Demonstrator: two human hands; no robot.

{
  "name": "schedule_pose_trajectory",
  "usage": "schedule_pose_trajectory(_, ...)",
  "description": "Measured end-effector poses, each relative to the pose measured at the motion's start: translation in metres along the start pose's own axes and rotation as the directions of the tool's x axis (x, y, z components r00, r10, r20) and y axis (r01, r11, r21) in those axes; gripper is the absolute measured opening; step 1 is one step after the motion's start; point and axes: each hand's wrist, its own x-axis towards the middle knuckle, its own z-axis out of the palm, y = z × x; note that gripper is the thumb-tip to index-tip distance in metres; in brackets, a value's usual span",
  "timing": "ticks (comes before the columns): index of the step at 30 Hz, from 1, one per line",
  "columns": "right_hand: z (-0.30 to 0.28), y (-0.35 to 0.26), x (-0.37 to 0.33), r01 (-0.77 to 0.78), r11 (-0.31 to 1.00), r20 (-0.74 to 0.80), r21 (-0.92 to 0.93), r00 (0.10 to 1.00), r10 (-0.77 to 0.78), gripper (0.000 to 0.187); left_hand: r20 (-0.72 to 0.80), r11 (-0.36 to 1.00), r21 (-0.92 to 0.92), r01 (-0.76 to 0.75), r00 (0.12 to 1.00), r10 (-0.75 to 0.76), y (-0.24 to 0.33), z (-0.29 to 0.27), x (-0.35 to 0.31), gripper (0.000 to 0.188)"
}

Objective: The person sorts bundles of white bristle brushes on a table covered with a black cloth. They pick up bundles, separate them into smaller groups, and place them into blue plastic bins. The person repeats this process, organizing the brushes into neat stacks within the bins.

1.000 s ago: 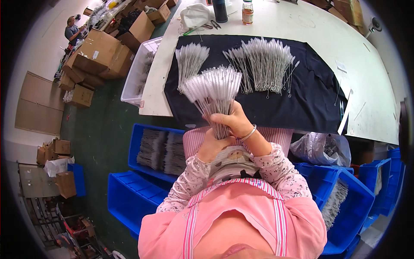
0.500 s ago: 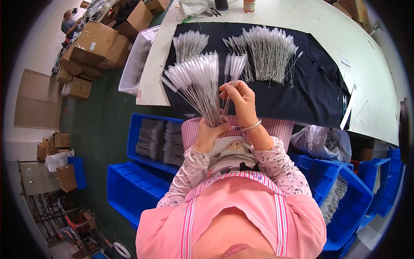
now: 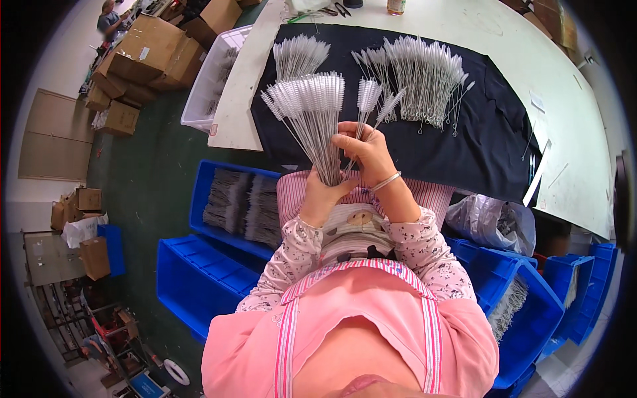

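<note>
Large bundle of wire brushes (image 3: 310, 96) fanning out at a white table (image 3: 574, 106)

A worker (image 3: 352, 298) in a pink top, patterned sleeves and a striped apron is holding slender, white-bristled brushes in two bare hands at the table's near edge. The left hand (image 3: 321, 199) is gripping the large bundle of wire brushes low on its stems, thumb and fingers wrapping around them, while the bristled heads are pointing away from the body in a broad fan. Just beside it, the right hand (image 3: 367, 151), with a bracelet (image 3: 386, 181) circling the wrist, is pinching the stems of a small group of brushes (image 3: 367, 97) between thumb and bent fingers. That group's heads are standing in two tufts, one nearly upright and one leaning to the right; the fingers are hiding exactly which stems they are touching.

Beyond the hands, a dark cloth (image 3: 491, 156) is covering part of the table, with a left pile (image 3: 300, 56) and a wider right pile (image 3: 428, 79) of similar brushes lying on it. More brushes are filling a blue bin (image 3: 195, 213) at the worker's left, and a plastic bag (image 3: 494, 225) is sitting below the table's edge on the right. In the far left background, another person (image 3: 109, 23) is standing near stacked cardboard boxes (image 3: 142, 50).
</note>
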Motion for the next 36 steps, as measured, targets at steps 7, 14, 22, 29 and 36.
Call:
schedule_pose_trajectory(7,-0.010,0.008,0.005,-0.066,0.964,0.079,0.256,0.996,0.047,0.021,0.064,0.983,-0.171,0.059,0.997,-0.049,-0.003,-0.004,0.001,0.044)
schedule_pose_trajectory(14,-0.006,0.008,0.003,-0.125,0.896,0.118,0.427,0.990,0.082,0.018,0.084,0.958,-0.267,0.105,0.993,-0.086,-0.007,-0.006,0.000,0.043)
schedule_pose_trajectory(22,-0.015,0.012,0.005,-0.177,0.897,0.147,0.406,0.981,0.127,0.024,0.076,0.962,-0.249,0.112,0.992,-0.096,-0.001,0.001,-0.001,0.046)
schedule_pose_trajectory(29,-0.029,0.015,0.007,-0.159,0.927,0.193,0.340,0.976,0.097,0.019,0.114,0.985,-0.159,0.068,0.992,-0.051,-0.010,0.000,0.003,0.051)
schedule_pose_trajectory(36,-0.027,0.015,0.002,-0.125,0.895,0.178,0.428,0.983,0.052,0.025,0.095,0.977,-0.210,0.026,0.995,-0.006,-0.016,0.008,0.003,0.058)
